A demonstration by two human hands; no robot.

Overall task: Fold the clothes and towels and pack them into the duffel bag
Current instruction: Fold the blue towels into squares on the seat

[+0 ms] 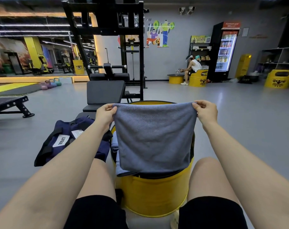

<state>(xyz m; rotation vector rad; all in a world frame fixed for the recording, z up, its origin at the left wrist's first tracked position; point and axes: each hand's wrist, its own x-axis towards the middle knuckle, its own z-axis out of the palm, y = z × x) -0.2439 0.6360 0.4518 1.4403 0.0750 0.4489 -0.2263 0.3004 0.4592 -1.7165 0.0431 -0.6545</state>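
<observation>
L hand (105,113): pinches towel's top-left corner.
R hand (206,111): pinches top-right corner.
Towel (154,138): grey-blue, held up, hangs over yellow drum (153,195).
Duffel bag (64,139): navy, on floor, left of drum.

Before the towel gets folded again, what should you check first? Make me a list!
1. Left hand pinches the top corner of the grey-blue towel: ok.
2. Right hand pinches the other top corner: ok.
3. Top edge held level: ok, sagging only slightly.
4. Towel hangs smooth, no bunching: ok.
5. Yellow drum top free for laying it down: cannot tell, the towel hides it.
6. Navy duffel bag open for packing: cannot tell; it lies beside the drum with the left arm across it.
</observation>
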